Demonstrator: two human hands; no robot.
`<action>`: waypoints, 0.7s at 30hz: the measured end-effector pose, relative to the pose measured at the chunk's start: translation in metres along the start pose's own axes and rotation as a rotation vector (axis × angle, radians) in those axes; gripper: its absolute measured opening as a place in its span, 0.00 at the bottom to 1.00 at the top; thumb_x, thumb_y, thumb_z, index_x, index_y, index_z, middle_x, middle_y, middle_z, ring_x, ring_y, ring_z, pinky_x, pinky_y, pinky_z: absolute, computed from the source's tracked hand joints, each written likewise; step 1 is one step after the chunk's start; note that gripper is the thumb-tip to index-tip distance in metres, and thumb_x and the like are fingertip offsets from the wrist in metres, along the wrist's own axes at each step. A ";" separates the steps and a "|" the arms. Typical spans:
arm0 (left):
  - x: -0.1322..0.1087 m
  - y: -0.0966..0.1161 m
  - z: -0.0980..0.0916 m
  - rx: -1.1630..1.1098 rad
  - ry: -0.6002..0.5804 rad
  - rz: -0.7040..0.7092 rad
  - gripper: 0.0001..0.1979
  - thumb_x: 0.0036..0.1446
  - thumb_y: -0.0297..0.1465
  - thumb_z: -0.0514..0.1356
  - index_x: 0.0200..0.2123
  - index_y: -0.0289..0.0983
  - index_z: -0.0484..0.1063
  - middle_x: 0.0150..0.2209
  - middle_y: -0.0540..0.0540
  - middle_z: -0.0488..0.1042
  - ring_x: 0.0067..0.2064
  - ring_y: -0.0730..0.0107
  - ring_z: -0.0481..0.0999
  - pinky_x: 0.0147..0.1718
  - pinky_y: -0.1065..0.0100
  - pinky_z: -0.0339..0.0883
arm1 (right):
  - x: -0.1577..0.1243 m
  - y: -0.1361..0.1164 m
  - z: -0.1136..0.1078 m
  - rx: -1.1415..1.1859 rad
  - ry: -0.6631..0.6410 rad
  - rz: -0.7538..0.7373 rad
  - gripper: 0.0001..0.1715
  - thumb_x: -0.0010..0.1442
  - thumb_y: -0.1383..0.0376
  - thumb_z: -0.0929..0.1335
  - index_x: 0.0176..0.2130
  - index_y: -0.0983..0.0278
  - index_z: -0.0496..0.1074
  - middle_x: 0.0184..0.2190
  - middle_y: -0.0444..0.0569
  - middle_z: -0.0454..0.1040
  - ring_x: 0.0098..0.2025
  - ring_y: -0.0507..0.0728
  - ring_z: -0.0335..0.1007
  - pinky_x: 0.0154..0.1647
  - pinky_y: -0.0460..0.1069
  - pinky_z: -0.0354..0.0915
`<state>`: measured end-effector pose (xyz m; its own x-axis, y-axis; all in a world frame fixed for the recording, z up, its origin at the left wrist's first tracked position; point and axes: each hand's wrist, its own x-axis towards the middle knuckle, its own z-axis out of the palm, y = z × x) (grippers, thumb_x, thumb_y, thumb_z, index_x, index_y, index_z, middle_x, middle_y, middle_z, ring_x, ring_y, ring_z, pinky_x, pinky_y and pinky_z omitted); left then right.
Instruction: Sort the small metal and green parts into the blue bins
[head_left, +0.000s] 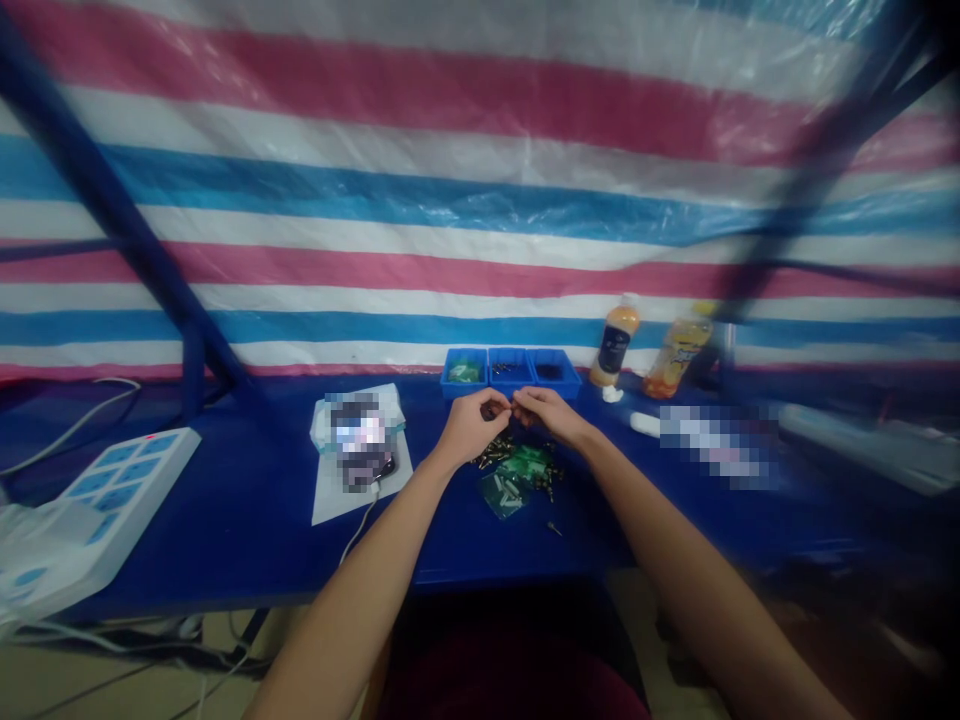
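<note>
Pinching fingertips point(511, 405) of left hand point(471, 426) and right hand point(544, 415) above loose brass fittings point(495, 453); anything held too small to tell; slip could scatter them.

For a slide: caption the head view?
Left hand and right hand meet over small brass-coloured parts and green pieces on a blue table, three blue bins behind.

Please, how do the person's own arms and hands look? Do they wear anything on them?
The left forearm and right forearm are bare, without sleeves. The left hand and right hand wear no gloves. No watch or bracelet shows. A dark red garment shows below, probably the person's own.
</note>
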<state>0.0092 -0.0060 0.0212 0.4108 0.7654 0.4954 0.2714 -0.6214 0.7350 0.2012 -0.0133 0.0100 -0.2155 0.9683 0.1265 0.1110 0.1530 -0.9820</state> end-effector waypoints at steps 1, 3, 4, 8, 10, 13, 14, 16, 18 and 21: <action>0.000 0.000 0.000 -0.003 -0.012 0.004 0.06 0.54 0.31 0.60 0.33 0.36 0.76 0.30 0.49 0.77 0.33 0.70 0.74 0.36 0.69 0.69 | 0.000 0.000 0.001 0.028 -0.002 0.006 0.25 0.56 0.45 0.69 0.29 0.65 0.69 0.24 0.43 0.68 0.26 0.49 0.62 0.29 0.45 0.58; -0.001 0.000 0.002 -0.016 -0.044 0.010 0.05 0.54 0.30 0.60 0.33 0.35 0.75 0.29 0.49 0.76 0.31 0.71 0.73 0.34 0.69 0.68 | 0.000 0.000 0.002 0.055 -0.022 0.014 0.25 0.57 0.45 0.69 0.28 0.64 0.67 0.22 0.42 0.65 0.25 0.49 0.60 0.28 0.45 0.57; -0.002 0.000 0.002 -0.026 -0.061 0.013 0.05 0.54 0.30 0.60 0.32 0.35 0.74 0.29 0.49 0.76 0.31 0.72 0.73 0.34 0.70 0.68 | 0.000 0.001 0.002 0.061 -0.039 0.018 0.25 0.57 0.46 0.69 0.27 0.64 0.67 0.21 0.41 0.64 0.25 0.49 0.58 0.27 0.45 0.56; -0.003 0.004 0.004 -0.116 -0.082 0.027 0.14 0.55 0.32 0.61 0.45 0.36 0.72 0.33 0.48 0.76 0.32 0.73 0.73 0.35 0.71 0.68 | 0.000 0.002 0.000 0.106 -0.079 0.037 0.23 0.56 0.50 0.70 0.23 0.64 0.65 0.19 0.40 0.61 0.23 0.48 0.55 0.26 0.45 0.54; -0.003 0.006 0.004 -0.139 -0.053 0.014 0.23 0.56 0.34 0.61 0.55 0.37 0.67 0.38 0.47 0.77 0.32 0.74 0.74 0.35 0.71 0.68 | 0.000 0.003 -0.004 0.127 -0.033 0.077 0.22 0.54 0.52 0.71 0.22 0.64 0.64 0.18 0.39 0.60 0.22 0.48 0.55 0.25 0.46 0.54; -0.003 0.006 0.003 -0.088 -0.007 -0.025 0.26 0.59 0.38 0.59 0.60 0.39 0.63 0.39 0.46 0.77 0.31 0.74 0.74 0.33 0.71 0.68 | 0.002 0.003 -0.015 0.195 0.174 0.111 0.21 0.51 0.51 0.73 0.24 0.64 0.66 0.19 0.40 0.62 0.21 0.48 0.57 0.23 0.45 0.54; -0.002 0.005 0.002 -0.065 -0.003 -0.034 0.26 0.59 0.38 0.59 0.59 0.39 0.63 0.38 0.46 0.77 0.31 0.73 0.74 0.33 0.71 0.67 | 0.003 0.002 -0.019 0.219 0.261 0.106 0.21 0.51 0.50 0.73 0.28 0.64 0.67 0.21 0.40 0.64 0.21 0.48 0.59 0.23 0.44 0.54; -0.002 0.003 0.002 -0.026 -0.004 -0.049 0.23 0.60 0.39 0.58 0.57 0.39 0.66 0.36 0.47 0.77 0.32 0.72 0.75 0.34 0.70 0.67 | 0.004 0.002 -0.027 0.216 0.411 0.094 0.23 0.51 0.49 0.73 0.37 0.62 0.70 0.24 0.41 0.68 0.21 0.48 0.61 0.20 0.44 0.53; -0.002 0.001 0.003 0.010 -0.012 -0.059 0.20 0.60 0.39 0.57 0.54 0.39 0.69 0.33 0.48 0.77 0.32 0.71 0.75 0.34 0.69 0.67 | 0.003 0.002 -0.034 0.099 0.491 0.100 0.25 0.51 0.48 0.72 0.42 0.62 0.71 0.25 0.41 0.69 0.20 0.47 0.60 0.19 0.44 0.52; -0.002 -0.004 0.004 0.080 -0.014 -0.077 0.15 0.60 0.38 0.57 0.48 0.39 0.73 0.32 0.49 0.77 0.33 0.68 0.76 0.34 0.69 0.67 | 0.000 0.004 -0.042 -0.272 0.505 0.052 0.21 0.55 0.51 0.70 0.39 0.65 0.75 0.22 0.43 0.70 0.21 0.50 0.62 0.22 0.46 0.57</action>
<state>0.0109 -0.0053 0.0156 0.3980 0.8095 0.4316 0.3715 -0.5724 0.7310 0.2419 -0.0042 0.0121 0.2797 0.9399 0.1959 0.3689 0.0832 -0.9257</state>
